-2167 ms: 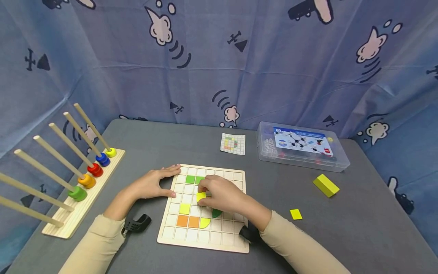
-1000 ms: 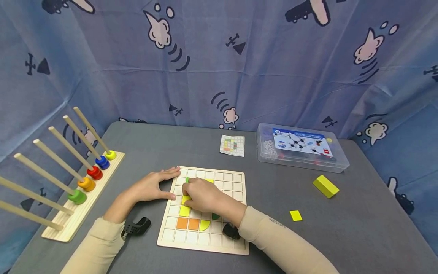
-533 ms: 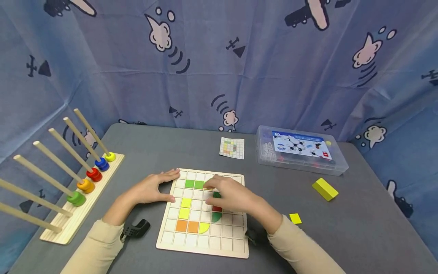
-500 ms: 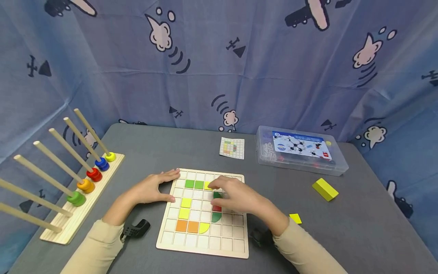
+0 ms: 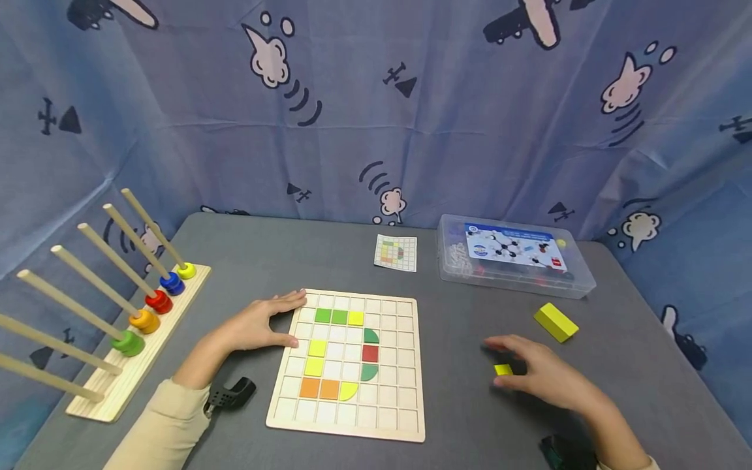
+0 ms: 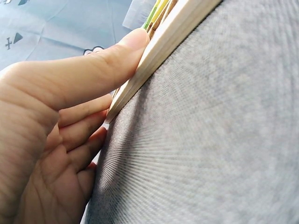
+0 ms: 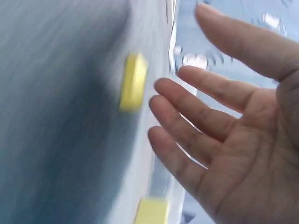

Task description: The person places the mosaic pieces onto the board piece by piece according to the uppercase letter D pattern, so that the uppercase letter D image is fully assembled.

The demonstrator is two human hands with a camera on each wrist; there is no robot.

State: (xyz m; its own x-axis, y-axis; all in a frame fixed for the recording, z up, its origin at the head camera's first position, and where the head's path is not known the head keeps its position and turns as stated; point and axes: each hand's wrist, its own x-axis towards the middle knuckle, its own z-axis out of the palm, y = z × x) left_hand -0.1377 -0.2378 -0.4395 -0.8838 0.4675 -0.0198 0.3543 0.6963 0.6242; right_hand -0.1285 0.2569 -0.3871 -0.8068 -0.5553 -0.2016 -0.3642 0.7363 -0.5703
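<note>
A wooden grid board (image 5: 384,416) lies on the grey table, carrying coloured tiles. Green squares (image 5: 323,316) and a yellow square (image 5: 355,318) form its upper row. Below are two yellow squares (image 5: 316,348), orange squares (image 5: 310,388), a yellow quarter-round (image 5: 348,391), a red square (image 5: 370,354) and dark green quarter-rounds (image 5: 371,335). My left hand (image 5: 249,328) touches the board's left edge, thumb and fingers extended. To the right, my right hand (image 5: 546,372) hovers with fingers spread around a loose yellow tile (image 5: 503,370), partly hidden, apparently ungripped.
A yellow block (image 5: 555,322) lies beyond the right hand. Behind it stands a clear plastic case (image 5: 517,277). A printed pattern card (image 5: 396,253) lies behind the board. On the left is a peg stand (image 5: 196,277) with coloured rings. A patterned curtain (image 5: 329,117) closes off the back.
My right hand set a yellow square on the board above another yellow one, paused near the upper-row yellow square, then moved right off the board to the loose tile. The left hand stayed put.
</note>
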